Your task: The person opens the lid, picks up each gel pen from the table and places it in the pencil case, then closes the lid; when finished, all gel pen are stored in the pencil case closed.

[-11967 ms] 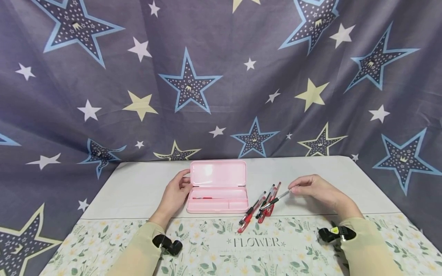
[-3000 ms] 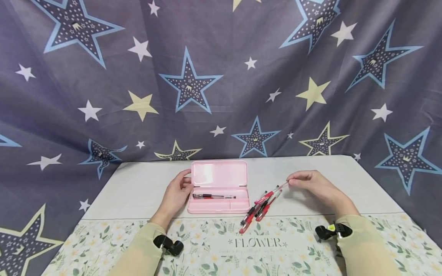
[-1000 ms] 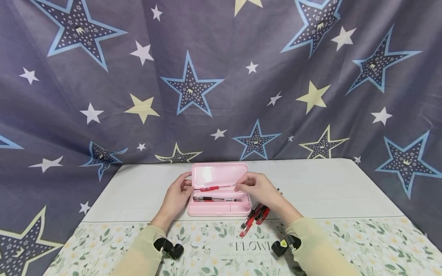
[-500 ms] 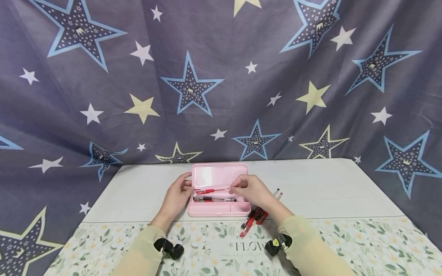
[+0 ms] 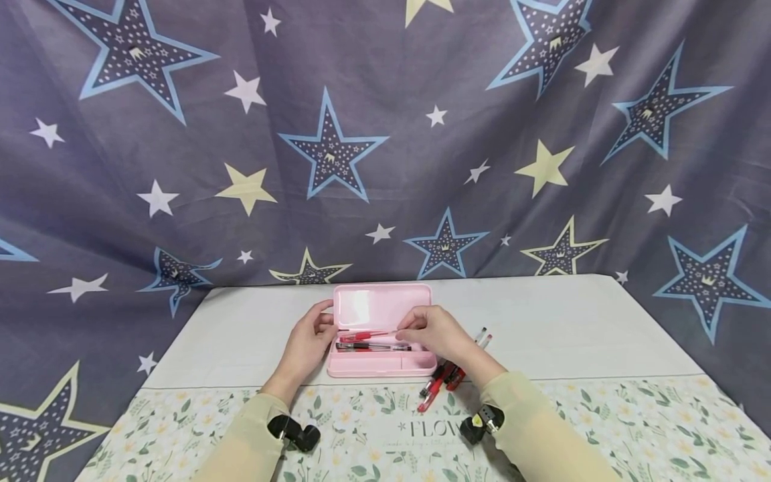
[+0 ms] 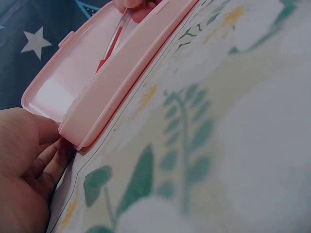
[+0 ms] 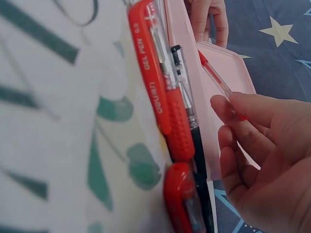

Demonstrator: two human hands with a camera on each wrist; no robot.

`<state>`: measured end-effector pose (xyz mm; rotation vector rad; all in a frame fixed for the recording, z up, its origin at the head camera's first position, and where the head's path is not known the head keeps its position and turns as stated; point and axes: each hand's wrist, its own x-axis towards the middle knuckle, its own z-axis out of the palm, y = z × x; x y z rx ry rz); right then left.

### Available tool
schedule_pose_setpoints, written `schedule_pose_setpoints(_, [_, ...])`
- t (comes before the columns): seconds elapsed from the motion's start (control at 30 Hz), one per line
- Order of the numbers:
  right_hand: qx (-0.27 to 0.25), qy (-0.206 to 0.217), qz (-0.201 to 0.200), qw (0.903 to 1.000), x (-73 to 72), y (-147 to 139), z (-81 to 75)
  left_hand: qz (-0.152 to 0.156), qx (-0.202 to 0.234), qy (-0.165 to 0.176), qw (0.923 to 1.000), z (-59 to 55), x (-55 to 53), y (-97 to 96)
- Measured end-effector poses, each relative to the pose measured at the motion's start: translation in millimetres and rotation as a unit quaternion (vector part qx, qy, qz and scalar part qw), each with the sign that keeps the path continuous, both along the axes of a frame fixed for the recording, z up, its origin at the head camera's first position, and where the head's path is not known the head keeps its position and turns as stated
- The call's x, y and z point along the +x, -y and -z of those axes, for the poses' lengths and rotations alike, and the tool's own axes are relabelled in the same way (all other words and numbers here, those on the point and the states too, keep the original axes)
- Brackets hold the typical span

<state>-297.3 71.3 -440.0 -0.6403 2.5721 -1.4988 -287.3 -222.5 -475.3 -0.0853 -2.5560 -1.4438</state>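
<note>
A pink pencil case (image 5: 364,363) lies with its lid raised in the head view. My left hand (image 5: 306,343) holds its left end; in the left wrist view the fingers (image 6: 46,167) bend around the case's corner. Pinched by its end between thumb and fingertips of my right hand (image 5: 436,331) is a red gel pen (image 5: 361,336), slanting over the rear compartment. In the right wrist view that pen (image 7: 214,73) has its red end toward the case. A black gel pen (image 5: 367,347) lies in the rear compartment, with something red partly hidden beneath it.
Several red and black gel pens (image 5: 446,378) lie in a pile to the right of the case, partly under my right wrist. A floral cloth (image 5: 361,428) covers the front of the white table (image 5: 560,328). A star-patterned curtain (image 5: 385,147) hangs behind.
The black pen went into the case between 12 and 3 seconds ago. My right hand has since brought the red pen left from the pile and lowered it slightly. The left hand stays put.
</note>
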Motion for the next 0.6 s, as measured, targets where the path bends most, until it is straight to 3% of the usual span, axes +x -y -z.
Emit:
schedule_pose_setpoints(0.17, [0.035,-0.014,0.008,0.9993,-1.0,3.0,0.5,0.002,-0.002,-0.009,1.0,-0.4,-0.1,0.2])
schedule_pose_setpoints(0.33, [0.08,-0.034,0.019,0.996,0.7,5.9,-1.3,-0.001,0.002,0.002,1.0,-1.4,-0.6,0.2])
schedule_pose_setpoints(0.6, [0.11,-0.051,0.047,0.9915,4.2,7.8,-1.3,0.002,0.007,-0.002,1.0,0.3,-0.6,1.1])
